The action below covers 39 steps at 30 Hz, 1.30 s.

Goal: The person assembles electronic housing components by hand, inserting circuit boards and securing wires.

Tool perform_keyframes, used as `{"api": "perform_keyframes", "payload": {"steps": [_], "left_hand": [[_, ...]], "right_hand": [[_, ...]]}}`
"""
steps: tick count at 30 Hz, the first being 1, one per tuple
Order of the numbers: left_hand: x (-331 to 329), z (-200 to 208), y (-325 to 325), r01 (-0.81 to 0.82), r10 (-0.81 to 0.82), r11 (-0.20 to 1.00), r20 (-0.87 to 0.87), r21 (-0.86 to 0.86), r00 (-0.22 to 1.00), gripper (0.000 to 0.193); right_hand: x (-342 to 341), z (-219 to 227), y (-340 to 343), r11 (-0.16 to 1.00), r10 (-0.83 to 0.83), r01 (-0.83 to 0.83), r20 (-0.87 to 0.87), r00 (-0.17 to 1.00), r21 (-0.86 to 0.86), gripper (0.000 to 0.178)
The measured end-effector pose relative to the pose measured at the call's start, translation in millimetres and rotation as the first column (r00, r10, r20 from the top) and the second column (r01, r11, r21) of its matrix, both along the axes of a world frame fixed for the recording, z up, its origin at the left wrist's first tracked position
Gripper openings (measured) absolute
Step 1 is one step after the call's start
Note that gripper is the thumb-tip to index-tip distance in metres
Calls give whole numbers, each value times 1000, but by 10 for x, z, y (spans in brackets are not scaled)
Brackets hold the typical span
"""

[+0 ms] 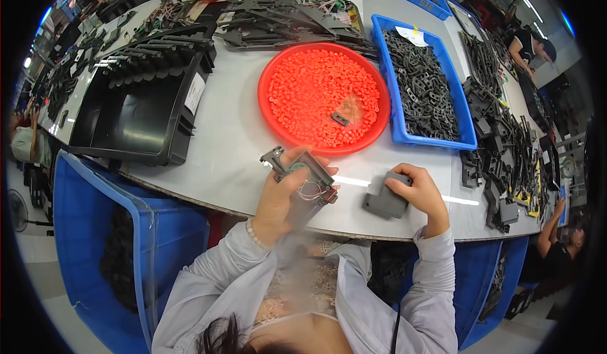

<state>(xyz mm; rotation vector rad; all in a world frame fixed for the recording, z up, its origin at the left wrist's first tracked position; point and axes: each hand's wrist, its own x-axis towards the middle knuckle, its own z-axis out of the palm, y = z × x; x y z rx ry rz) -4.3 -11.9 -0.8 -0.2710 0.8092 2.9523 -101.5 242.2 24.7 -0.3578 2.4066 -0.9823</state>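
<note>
Watching remotely, I find the left hand wrapped around a dark grey housing with thin wires, nearer than the red tray. To the right, the right hand pinches a plain grey block — lifted or resting, I cannot tell. Likely step: readying both parts; the next move seemingly calls for aligning them — wires kept clear.

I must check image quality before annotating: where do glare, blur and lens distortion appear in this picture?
Head view: bright glare streaks on the white table, either side of the right hand; head view: hazy patch over the lace top; head view: table's front edge bows, corners go black.
</note>
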Motion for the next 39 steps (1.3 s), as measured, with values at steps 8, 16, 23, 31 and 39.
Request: {"api": "perform_keyframes", "payload": {"steps": [8,16,23,31,39], "left_hand": [[12,-153,-33,-40,26,996,-174,-76,984,67],[-13,-189,41,-75,44,990,-245,-119,968,85],[30,-207,58,-78,78,997,-234,11,969,87],[34,-177,81,-102,101,995,-242,9,965,83],[72,-154,159,-134,121,990,-224,-42,967,87]], "right_hand": [[424,-143,-405,977,-45,180,-717,696,114,53],[454,-228,-616,988,14,99,-711,703,117,47],[458,-108,-681,984,1,103,-590,808,142,51],[575,135,-654,830,-235,8,-336,912,-558,53],[688,333,-1165,910,14,-285,-664,748,-302,59]]}}
